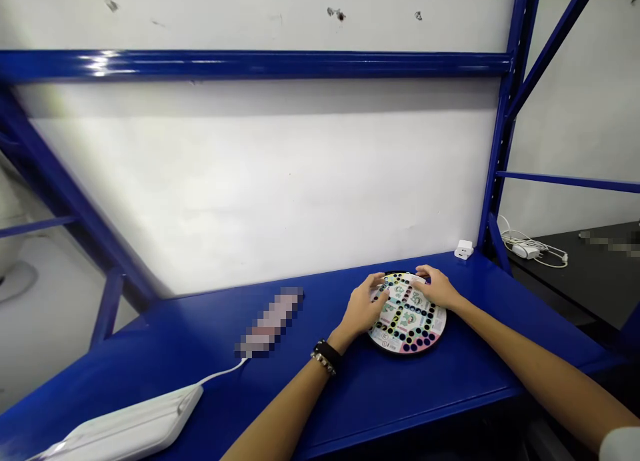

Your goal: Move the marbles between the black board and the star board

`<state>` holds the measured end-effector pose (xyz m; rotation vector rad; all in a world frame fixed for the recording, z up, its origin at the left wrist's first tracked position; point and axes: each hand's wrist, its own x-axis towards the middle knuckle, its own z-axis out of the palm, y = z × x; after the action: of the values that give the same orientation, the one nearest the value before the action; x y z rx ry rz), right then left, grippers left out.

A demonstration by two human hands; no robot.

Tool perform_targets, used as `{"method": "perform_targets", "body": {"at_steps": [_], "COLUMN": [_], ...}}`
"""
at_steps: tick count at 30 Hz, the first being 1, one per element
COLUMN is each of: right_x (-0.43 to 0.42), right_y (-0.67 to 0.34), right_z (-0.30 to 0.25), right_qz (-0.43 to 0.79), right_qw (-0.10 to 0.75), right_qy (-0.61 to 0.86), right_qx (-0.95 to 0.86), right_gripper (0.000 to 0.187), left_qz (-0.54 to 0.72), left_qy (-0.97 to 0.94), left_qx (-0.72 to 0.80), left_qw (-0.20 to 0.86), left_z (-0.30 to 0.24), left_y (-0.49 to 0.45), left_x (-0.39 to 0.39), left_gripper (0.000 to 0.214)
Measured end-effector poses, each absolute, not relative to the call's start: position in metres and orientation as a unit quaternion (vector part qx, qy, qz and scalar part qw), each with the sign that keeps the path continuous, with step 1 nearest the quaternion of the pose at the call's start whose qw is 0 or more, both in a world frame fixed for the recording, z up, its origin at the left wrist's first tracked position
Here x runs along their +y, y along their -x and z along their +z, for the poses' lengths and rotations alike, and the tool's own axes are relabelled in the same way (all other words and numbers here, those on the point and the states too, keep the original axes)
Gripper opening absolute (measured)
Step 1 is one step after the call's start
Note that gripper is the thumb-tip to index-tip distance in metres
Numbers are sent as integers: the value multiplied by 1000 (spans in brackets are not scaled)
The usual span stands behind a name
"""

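A round ludo-style game board [411, 314] lies on the blue shelf, printed with coloured paths and many dark round spots. My left hand [364, 305] is at its upper left rim, fingers curled toward the edge and thumb over the printed face. Around the far right rim bends my right hand [436, 287], its thumb on the face. Both hands appear to hold the board by its edge; the undersides of the fingers are hidden. A dark band and a beaded bracelet [324, 362] circle my left wrist.
On the blue shelf [210, 327], a pixelated flat object [270, 322] joins by cable to a white power strip [135, 424] at left. A white plug adapter [464, 249] stands at the back right. Blue metal posts [495, 154] and a white wall [280, 181] bound the shelf.
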<state>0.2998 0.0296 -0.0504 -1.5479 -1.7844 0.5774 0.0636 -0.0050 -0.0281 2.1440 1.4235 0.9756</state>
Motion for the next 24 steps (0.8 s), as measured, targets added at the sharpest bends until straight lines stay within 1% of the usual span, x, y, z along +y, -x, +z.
{"method": "perform_targets", "body": {"at_steps": [4, 7, 11, 13, 15, 19, 21, 22, 24], "right_x": [28, 30, 32, 32, 31, 31, 33, 34, 37], "right_y": [-303, -307, -312, -312, -311, -309, -312, -313, -317], "right_z": [-46, -44, -43, -42, -40, -34, -32, -31, -32], "right_qz": [173, 190, 226, 241, 283, 403, 440, 448, 450], "right_qw": [302, 297, 326, 359, 401, 465, 487, 495, 501], "right_qy": [631, 628, 596, 576, 552, 536, 537, 539, 546], "right_qx": [-694, -694, -699, -694, -674, -578, -530, -513, -498], "right_gripper": [47, 39, 33, 28, 29, 45, 50, 51, 51], "left_qz": [266, 241, 264, 300, 357, 476, 531, 567, 650], "left_qy": [-775, -767, -773, -769, -744, -614, -540, -505, -438], "left_qx": [561, 578, 557, 540, 523, 484, 462, 458, 460], "left_qw": [122, 136, 149, 167, 216, 404, 462, 463, 417], "left_z": [-31, -32, -34, -33, -28, -5, 11, 19, 33], "left_y": [-65, -61, -59, -60, -61, -51, -35, -25, 0], "left_x": [-9, -7, -5, -4, -3, 4, 8, 10, 15], "left_gripper": [57, 56, 57, 56, 56, 62, 65, 66, 63]}}
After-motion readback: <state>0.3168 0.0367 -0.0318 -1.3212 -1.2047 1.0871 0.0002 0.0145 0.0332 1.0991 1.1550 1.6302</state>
